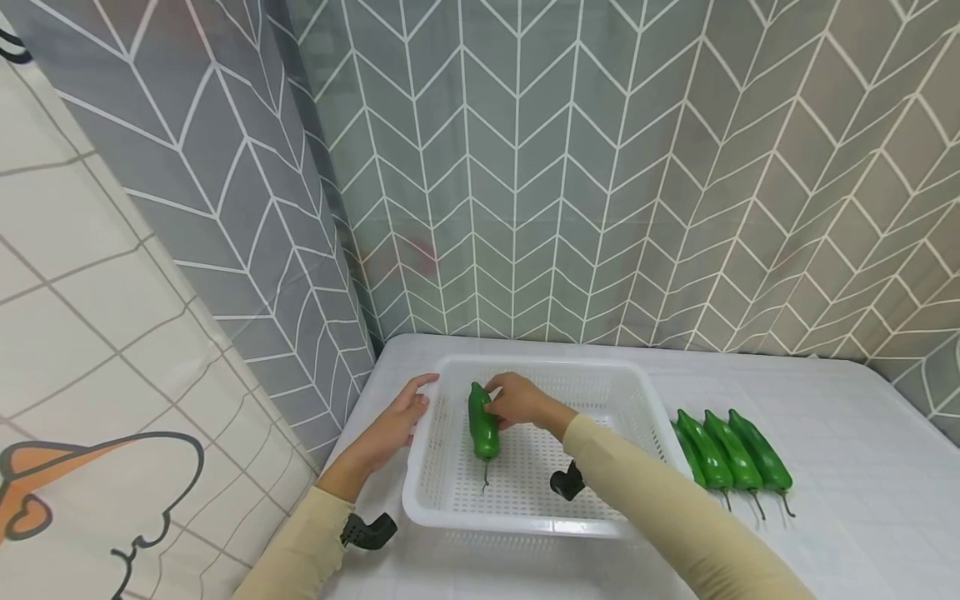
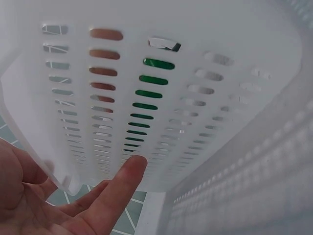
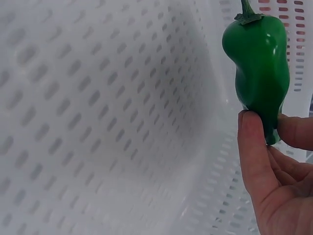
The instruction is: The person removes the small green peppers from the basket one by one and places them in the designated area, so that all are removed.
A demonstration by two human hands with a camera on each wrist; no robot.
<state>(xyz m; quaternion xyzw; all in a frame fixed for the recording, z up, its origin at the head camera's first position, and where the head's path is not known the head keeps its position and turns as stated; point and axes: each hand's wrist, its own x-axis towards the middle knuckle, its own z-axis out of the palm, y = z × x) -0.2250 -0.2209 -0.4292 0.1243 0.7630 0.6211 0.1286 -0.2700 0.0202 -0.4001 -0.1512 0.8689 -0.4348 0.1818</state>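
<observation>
A white perforated plastic basket (image 1: 517, 527) stands on the table. Inside its left part is a glossy green pepper (image 1: 483, 429), stem toward me. My right hand (image 1: 517, 400) pinches the pepper by its narrow tip between thumb and fingers; the right wrist view shows the pepper (image 3: 261, 58) with its stem up and the fingers at the lower end. My left hand (image 1: 393, 425) is at the basket's left rim from outside. Seen in the left wrist view, its fingers (image 2: 117, 191) are extended along the slotted wall, through which green shows.
Several more green peppers (image 1: 738, 450) lie side by side on the white-covered table (image 1: 847, 433), right of the basket and partly behind my right sleeve. A patterned grey curtain (image 1: 525, 208) closes off the back; a tiled-pattern sheet (image 1: 97, 275) hangs at the left.
</observation>
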